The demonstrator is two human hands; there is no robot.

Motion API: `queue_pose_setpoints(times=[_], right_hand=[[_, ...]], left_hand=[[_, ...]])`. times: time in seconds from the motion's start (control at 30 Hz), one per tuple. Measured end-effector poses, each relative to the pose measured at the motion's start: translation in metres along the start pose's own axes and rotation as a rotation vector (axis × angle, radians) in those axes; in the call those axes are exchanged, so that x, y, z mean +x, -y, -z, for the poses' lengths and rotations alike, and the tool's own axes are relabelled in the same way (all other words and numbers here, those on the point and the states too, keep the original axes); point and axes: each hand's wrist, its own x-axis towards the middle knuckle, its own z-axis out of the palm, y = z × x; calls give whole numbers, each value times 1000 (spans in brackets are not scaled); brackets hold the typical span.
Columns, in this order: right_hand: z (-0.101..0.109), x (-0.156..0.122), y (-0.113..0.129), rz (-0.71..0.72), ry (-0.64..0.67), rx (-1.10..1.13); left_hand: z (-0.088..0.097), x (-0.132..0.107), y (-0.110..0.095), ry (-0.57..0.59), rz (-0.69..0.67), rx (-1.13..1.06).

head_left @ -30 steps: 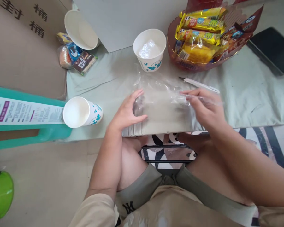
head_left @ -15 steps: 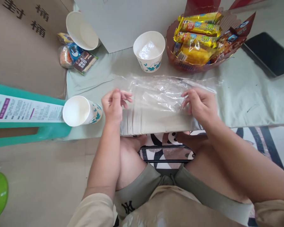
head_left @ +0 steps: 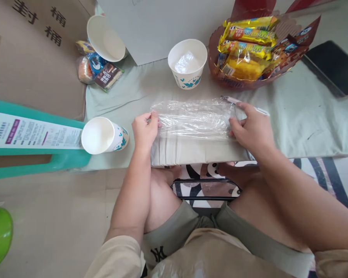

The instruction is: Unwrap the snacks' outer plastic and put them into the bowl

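A clear plastic sheet point(head_left: 193, 117), folded into a long band, lies on the grey-green cloth point(head_left: 295, 116) near the table's front edge. My left hand point(head_left: 145, 131) pinches its left end, fingers closed on the film. My right hand point(head_left: 251, 129) grips its right end, fingers curled over the film. A white pen-like stick point(head_left: 259, 111) lies just beyond my right hand, partly hidden by it.
A paper bowl point(head_left: 188, 63) with crumpled film stands behind the sheet. A red basket of yellow snack packs point(head_left: 249, 50) is at back right, a dark tablet point(head_left: 333, 67) far right. A paper cup point(head_left: 104, 135) lies left, by a teal stool point(head_left: 31, 131). Another bowl point(head_left: 106, 38) and snacks sit back left.
The film went from a loose crumple to spread wide, then folded into a narrow band. Both hands moved to its two ends and closed on it.
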Motion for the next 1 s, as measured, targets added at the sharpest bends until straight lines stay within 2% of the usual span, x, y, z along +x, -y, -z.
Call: queue_pose_setpoints(times=[0.13, 0.27, 0.33, 0.43, 0.53, 0.67, 0.77, 0.87, 0.93, 1.0], right_hand=[[-2, 0, -2, 44, -62, -59], [-7, 3, -1, 130, -126, -20], [-9, 5, -1, 156, -154, 38], [-11, 10, -4, 203, -202, 101], [-13, 17, -9, 342, -240, 107], [-12, 21, -7, 459, -116, 36], [-7, 18, -3, 422, -13, 48], [0, 11, -5, 285, 74, 150], [6, 7, -9, 217, 59, 166], [11, 5, -12, 219, -46, 117]], left_hand=[[2, 3, -4, -99, -14, 237], [0, 10, -1, -187, -128, 256], [-3, 13, 2, -167, -152, 166], [-6, 16, 4, -102, -114, -59], [-9, 16, 2, -64, -80, -290], [-10, 14, -3, 54, 15, -449], [-8, 14, -4, 82, 11, -455], [-6, 16, -2, 19, -15, -394], [-6, 17, 0, 8, -18, -359], [-7, 17, 1, 52, -40, -356]])
